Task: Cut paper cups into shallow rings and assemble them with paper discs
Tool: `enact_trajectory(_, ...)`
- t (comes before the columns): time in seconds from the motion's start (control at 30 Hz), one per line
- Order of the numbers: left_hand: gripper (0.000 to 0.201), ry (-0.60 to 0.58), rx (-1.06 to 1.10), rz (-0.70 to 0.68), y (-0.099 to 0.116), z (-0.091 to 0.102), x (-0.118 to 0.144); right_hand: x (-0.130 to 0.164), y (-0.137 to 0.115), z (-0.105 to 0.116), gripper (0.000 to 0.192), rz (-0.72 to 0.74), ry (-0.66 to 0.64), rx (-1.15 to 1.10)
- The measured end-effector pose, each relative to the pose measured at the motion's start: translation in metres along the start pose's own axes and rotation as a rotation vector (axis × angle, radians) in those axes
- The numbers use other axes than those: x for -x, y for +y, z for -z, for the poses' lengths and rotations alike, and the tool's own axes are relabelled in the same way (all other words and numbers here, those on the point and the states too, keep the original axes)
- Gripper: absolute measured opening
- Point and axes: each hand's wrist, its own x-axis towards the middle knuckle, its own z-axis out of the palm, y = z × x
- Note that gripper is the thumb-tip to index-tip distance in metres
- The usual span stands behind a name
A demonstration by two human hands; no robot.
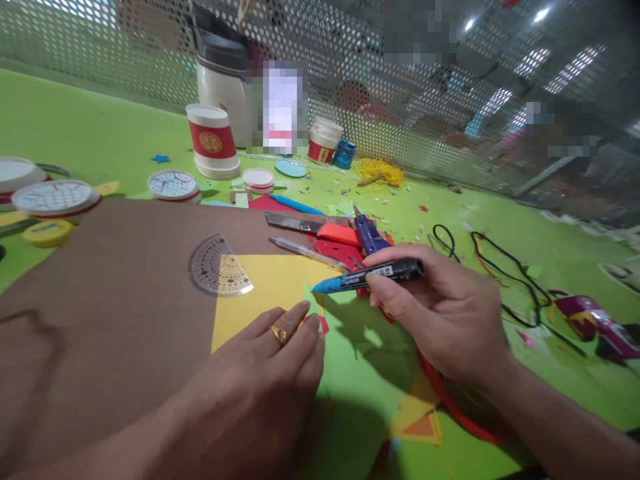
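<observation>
My right hand (445, 307) grips a permanent marker (385, 272) with a black barrel and a blue pointed end. That end is at a small light green paper piece (311, 301) by the edge of a yellow paper sheet (270, 280). My left hand (265, 360), a gold ring on one finger, lies flat across the yellow sheet, its fingertips on the green piece. Part of the green piece is hidden under those fingers. A clear protractor (217, 267) overlaps the yellow sheet's left corner, and brown paper (125, 300) spreads beneath them.
Beyond my hands lie a box cutter (340, 233), a grey pen (305, 252) and a blue glue gun (367, 230). Paper cups (213, 140) stand at the back before a perforated metal screen (350, 87). Black cable (525, 273) loops on the right. Paper scraps litter the green table (480, 207).
</observation>
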Motion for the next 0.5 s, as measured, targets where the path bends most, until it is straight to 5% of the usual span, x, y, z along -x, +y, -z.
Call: enact_trajectory(0.5, 0.036, 0.029, 0.002, -0.036, -0.0030, -0.0026, -0.0008, -0.0005, 0.0020, -0.0024, 0.011, 0.010, -0.012, 0.053)
